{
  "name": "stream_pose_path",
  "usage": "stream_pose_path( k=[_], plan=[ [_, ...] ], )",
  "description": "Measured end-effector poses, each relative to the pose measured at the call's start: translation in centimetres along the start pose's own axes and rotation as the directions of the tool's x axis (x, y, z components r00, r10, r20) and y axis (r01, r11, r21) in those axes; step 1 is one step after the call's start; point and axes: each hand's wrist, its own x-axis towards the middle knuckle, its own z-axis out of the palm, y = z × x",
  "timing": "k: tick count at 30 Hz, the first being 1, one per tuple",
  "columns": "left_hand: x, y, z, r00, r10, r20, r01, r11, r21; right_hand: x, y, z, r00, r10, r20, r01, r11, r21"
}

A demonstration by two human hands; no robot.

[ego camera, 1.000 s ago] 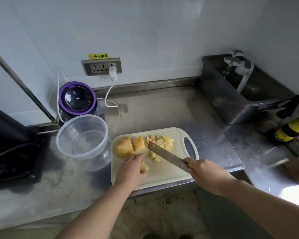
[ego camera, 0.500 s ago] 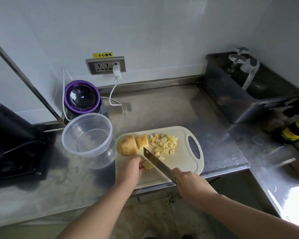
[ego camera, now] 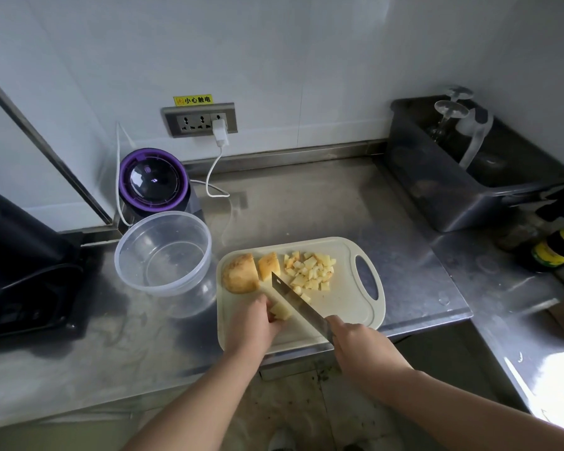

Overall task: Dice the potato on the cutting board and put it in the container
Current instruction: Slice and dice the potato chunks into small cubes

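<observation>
Steel counter [ego camera: 306, 203], seen from above. A pale cutting board [ego camera: 342, 307] lies at the near edge, its handle hole to the right.

Potato, all of it on the board:
- one large rounded chunk [ego camera: 240, 273] at the far left corner
- a smaller slab [ego camera: 269, 265] just beside it on the right
- a heap of small cubes [ego camera: 311, 271] toward the middle, a few strays trailing nearer
- one pale piece [ego camera: 280, 310] under the person's left hand

Left hand [ego camera: 253, 323]: fingers curled down over that pale piece, pinning it to the board, knuckles toward the blade.

Right hand [ego camera: 355, 340]: fingers wrapped tight round the handle of a knife [ego camera: 295, 302]; the handle itself is hidden in the fist. The blade runs up and left from the fist, and its flat lies against the right side of the held piece. Whether the edge has reached the board cannot be told.

A clear round container [ego camera: 189, 286] stands on the counter just left of the board, close to its far left corner.

Behind it sits a purple-rimmed appliance [ego camera: 153, 180]. A white charger [ego camera: 219, 131] is plugged into a wall socket [ego camera: 199, 120]. A dark bin [ego camera: 453, 190] stands at the far right, with a yellow-labelled bottle [ego camera: 557, 245] nearer along that side.
</observation>
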Motion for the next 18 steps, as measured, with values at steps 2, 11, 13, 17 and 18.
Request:
stream_pose_path(
  k=[2, 11, 13, 17, 18],
  plan=[
    [-0.2, 0.0, 0.0, 1.000, -0.019, -0.010, 0.019, 1.000, -0.007, -0.4, -0.1, -0.4, 1.000, -0.016, -0.003, 0.015, 1.000, -0.027],
    [-0.5, 0.0, 0.0, 0.997, -0.047, -0.057, 0.049, 0.998, 0.029, -1.1, -0.9, 0.1, 0.998, -0.044, 0.044, 0.048, 0.995, -0.083],
    [-0.6, 0.1, 0.0, 0.997, -0.052, -0.058, 0.054, 0.998, 0.035, -1.1, -0.8, 0.2, 0.998, -0.041, 0.047, 0.044, 0.996, -0.077],
    [-0.5, 0.2, 0.1, 0.997, -0.054, -0.057, 0.058, 0.996, 0.062, -1.1, -1.0, 0.3, 0.997, -0.040, 0.066, 0.046, 0.995, -0.088],
    [-0.4, 0.2, 0.2, 0.997, -0.052, -0.051, 0.055, 0.997, 0.062, -1.1, -1.1, 0.3, 0.996, -0.040, 0.078, 0.047, 0.994, -0.094]
  ],
)
